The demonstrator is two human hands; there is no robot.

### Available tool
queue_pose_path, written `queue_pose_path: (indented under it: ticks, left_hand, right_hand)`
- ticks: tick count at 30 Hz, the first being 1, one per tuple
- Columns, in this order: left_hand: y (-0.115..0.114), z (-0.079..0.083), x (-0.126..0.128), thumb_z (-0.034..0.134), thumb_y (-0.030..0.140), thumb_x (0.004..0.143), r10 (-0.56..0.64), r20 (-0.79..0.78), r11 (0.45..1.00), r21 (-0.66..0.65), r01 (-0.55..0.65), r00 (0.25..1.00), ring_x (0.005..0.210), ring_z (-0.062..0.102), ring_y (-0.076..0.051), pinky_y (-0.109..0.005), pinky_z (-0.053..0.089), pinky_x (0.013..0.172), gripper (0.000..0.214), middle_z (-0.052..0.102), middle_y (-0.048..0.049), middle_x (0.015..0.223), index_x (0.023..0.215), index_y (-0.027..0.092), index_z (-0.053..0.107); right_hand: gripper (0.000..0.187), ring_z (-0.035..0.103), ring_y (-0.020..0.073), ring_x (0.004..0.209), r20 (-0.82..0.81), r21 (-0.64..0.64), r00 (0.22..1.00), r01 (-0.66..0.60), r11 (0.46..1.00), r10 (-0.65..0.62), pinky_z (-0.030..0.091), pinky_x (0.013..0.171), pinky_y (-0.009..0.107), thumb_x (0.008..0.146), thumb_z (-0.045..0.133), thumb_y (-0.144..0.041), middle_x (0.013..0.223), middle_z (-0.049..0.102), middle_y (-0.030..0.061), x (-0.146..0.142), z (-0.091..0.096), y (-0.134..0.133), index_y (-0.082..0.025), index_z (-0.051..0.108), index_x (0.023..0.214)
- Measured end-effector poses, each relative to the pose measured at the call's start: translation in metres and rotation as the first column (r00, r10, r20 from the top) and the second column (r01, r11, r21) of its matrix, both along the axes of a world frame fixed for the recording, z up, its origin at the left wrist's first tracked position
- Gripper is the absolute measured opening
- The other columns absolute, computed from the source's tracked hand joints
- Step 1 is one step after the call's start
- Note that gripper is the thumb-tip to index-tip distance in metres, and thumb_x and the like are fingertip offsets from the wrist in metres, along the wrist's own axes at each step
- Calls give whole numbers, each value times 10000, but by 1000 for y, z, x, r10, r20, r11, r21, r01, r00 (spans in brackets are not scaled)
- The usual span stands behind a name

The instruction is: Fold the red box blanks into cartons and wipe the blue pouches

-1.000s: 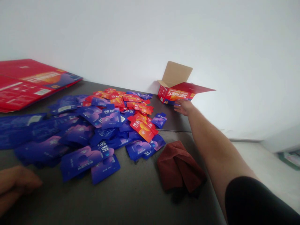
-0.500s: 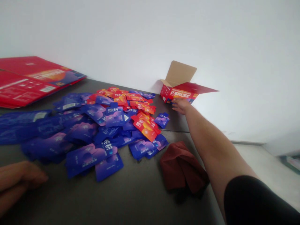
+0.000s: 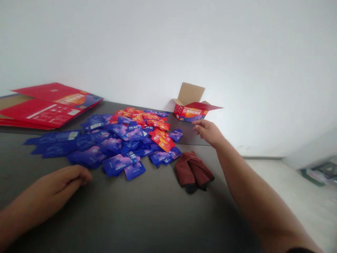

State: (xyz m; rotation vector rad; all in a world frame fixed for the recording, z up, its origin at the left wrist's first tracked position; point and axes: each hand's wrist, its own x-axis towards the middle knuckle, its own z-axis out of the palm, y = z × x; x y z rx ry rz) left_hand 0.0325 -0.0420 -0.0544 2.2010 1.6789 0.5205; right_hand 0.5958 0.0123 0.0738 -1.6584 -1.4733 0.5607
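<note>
Your right hand (image 3: 207, 131) is empty, fingers half open, just short of the open red carton (image 3: 190, 113) by the wall; its tan-lined flap stands up, and the inside isn't visible from here. Your left hand (image 3: 63, 181) rests loosely curled and empty on the desk (image 3: 137, 218), near the heap of blue and red sachets (image 3: 137, 140). Flat red carton blanks (image 3: 50, 107) lie stacked far left, and a dark red cloth (image 3: 193, 172) sits right of the heap.
</note>
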Motion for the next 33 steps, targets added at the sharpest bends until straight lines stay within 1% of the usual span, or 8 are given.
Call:
queue_pose_path:
  ticks: [2,7,9,15,21,26,29,33]
  left_hand:
    - [-3,12,6,460,533,975,-84,8,991,-106,84,996,1012,784,-282,-348,581,937,421,848,-10,1049,1009,276,791]
    - [-15,39,19,453,422,1001,-100,80,993,-59,105,992,1012,761,-280,-361,548,939,350,834,-40,1013,996,230,746]
    - [-17,41,21,466,412,984,-103,129,994,-18,106,986,989,762,-288,-382,555,931,329,832,-52,993,969,229,740]
    - [-12,41,4,505,425,868,-60,205,998,19,58,977,894,786,-291,-390,615,846,292,824,-60,905,917,252,735]
    - [27,59,-58,559,372,903,173,178,983,27,-180,969,920,810,-252,-331,643,851,309,856,-37,999,1083,264,786]
    - [74,60,-109,594,307,956,437,127,893,60,-446,891,966,817,-264,-353,656,890,367,860,-104,1087,1253,187,774]
    - [100,57,-119,578,276,994,494,74,856,131,-500,866,1173,789,-292,-400,616,1083,388,837,-143,1245,1320,169,760]
    - [130,55,-110,607,318,995,503,-10,842,229,-488,864,1403,676,-347,-446,518,1244,460,757,-175,1445,1416,179,728]
  right_hand:
    - [198,710,209,730,61,12,996,-67,998,66,586,724,380,917,730,-327,939,812,18,-28,-1,-39,-342,805,1100]
    - [182,752,228,803,171,-37,951,-254,967,256,585,791,397,943,683,-395,894,812,-26,-103,-9,-107,-411,817,1066]
    - [188,739,214,790,205,-60,927,-309,949,315,570,793,377,959,675,-377,846,795,-30,-130,-11,-122,-386,821,1077]
    - [293,764,220,915,281,-71,861,-421,904,423,576,848,357,1028,632,-292,1019,823,56,-187,-27,-148,-204,779,1266]
    - [317,775,260,1011,431,88,798,-502,860,422,627,964,434,1053,590,-243,1127,804,130,-192,-66,-149,-160,778,1294]
    - [317,798,254,1048,492,84,741,-563,822,457,663,946,421,1091,566,-267,1169,806,118,-183,-78,-148,-196,769,1323]
    - [311,815,233,1029,522,85,731,-557,826,439,679,919,385,1105,558,-284,1169,818,104,-179,-74,-147,-213,769,1321]
    - [292,835,226,1018,562,116,722,-551,827,402,695,882,346,1089,582,-285,1146,838,92,-175,-67,-148,-217,780,1293]
